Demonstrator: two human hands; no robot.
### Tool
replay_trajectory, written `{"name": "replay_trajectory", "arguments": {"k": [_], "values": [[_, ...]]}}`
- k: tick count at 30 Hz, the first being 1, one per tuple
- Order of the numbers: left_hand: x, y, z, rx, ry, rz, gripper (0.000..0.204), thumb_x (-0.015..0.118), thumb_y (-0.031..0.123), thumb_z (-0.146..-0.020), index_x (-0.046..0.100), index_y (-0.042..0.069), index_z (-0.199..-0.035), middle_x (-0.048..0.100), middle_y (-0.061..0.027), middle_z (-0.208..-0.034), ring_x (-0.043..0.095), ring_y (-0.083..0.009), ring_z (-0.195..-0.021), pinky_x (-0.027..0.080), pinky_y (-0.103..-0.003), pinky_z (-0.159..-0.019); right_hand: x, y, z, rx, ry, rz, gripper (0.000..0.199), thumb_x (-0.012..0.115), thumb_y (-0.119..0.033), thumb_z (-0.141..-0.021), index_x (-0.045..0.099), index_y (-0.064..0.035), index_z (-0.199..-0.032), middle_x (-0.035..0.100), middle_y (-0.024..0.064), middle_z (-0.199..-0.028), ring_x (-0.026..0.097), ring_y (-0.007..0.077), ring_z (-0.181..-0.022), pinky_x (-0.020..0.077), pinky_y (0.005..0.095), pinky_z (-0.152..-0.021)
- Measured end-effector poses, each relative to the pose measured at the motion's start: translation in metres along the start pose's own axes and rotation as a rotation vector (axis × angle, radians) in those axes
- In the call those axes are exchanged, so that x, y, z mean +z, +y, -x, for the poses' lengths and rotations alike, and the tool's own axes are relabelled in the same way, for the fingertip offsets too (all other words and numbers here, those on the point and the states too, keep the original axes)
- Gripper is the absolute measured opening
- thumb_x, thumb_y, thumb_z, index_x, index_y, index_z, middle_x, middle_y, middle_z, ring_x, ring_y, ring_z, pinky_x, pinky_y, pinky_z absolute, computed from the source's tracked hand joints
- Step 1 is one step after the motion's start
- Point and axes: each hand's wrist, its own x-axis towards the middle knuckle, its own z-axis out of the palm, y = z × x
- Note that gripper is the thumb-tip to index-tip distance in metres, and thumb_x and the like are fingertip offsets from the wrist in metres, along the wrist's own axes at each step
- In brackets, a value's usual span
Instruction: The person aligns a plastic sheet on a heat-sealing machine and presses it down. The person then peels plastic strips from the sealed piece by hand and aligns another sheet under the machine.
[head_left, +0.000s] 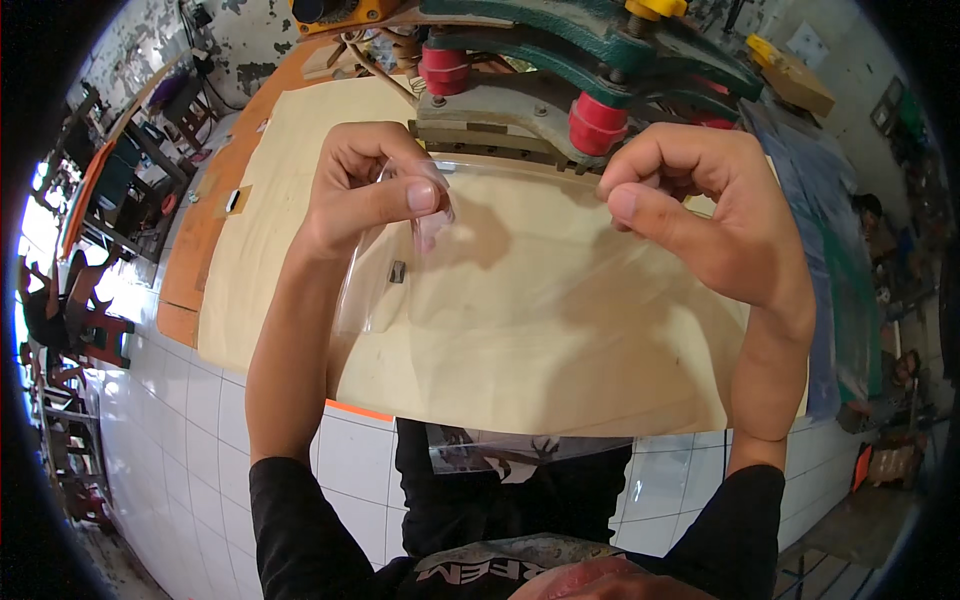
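Observation:
My left hand is closed, thumb against fingers, on the upper left part of a clear plastic sheet. My right hand is closed in a pinch at the sheet's upper right end. Between both hands the sheet's top edge runs almost straight, and its body hangs or lies over the cream-coloured table covering. A folded or overlapping strip shows at its left side, where a small dark rectangular piece sits. Being transparent, the sheet's lower and right borders are hard to make out.
Just beyond my hands stands a heavy dark green machine with red cylindrical parts and a metal bar. Blue sheeting hangs at the table's right. Another clear sheet shows below the front edge. Stools stand on the tiled floor at left.

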Motion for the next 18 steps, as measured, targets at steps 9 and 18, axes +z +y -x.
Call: {"name": "replay_trajectory", "arguments": {"k": [9, 18], "values": [[-0.006, -0.003, 0.000, 0.050, 0.005, 0.034, 0.015, 0.070, 0.012, -0.074, 0.060, 0.002, -0.078, 0.060, -0.0146, -0.059, 0.056, -0.0198, -0.042, 0.048, -0.032, -0.042, -0.007, -0.003, 0.001, 0.075, -0.037, -0.021, 0.013, 0.068, -0.011, -0.085, 0.064, 0.0003, -0.088, 0.060, -0.0008, -0.076, 0.053, 0.0041, -0.068, 0.0435, 0.0201, -0.063], [-0.013, -0.004, 0.000, 0.058, -0.019, 0.038, 0.013, 0.068, 0.010, -0.076, 0.059, 0.001, -0.074, 0.060, -0.0156, -0.060, 0.058, -0.0201, -0.046, 0.050, -0.033, -0.049, -0.011, -0.005, 0.006, -0.013, -0.013, -0.005, 0.015, 0.069, -0.008, -0.083, 0.064, -0.0004, -0.094, 0.061, -0.0017, -0.084, 0.055, 0.0036, -0.075, 0.0444, 0.0193, -0.068]]}}
